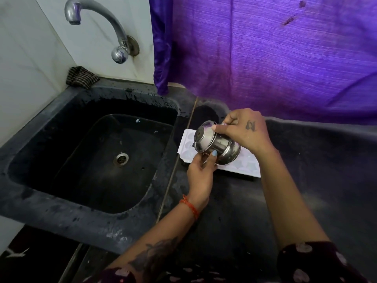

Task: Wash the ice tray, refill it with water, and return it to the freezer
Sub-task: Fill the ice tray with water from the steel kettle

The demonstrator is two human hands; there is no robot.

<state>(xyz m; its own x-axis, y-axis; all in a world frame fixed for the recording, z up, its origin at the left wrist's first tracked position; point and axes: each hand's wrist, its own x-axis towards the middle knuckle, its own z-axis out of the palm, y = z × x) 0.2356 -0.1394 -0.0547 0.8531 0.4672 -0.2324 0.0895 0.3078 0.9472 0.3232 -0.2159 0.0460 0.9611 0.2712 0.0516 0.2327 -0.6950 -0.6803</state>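
Note:
A white ice tray (245,166) lies flat on the dark counter, just right of the sink. Over its left half I hold a small steel pot (216,142), tipped on its side with the mouth facing left. My right hand (244,130) grips the pot from above at its rim and body. My left hand (201,172) supports it from below, thumb pressed on the steel. The pot hides much of the tray's left part. Whether water is flowing out cannot be told.
A black stone sink (47,186) with a metal drain (121,159) fills the left side. A chrome tap (95,21) juts from the white tiled wall above it. A dark folded cloth (81,76) sits in the sink's back corner. Purple curtain (275,54) hangs behind the counter (234,221).

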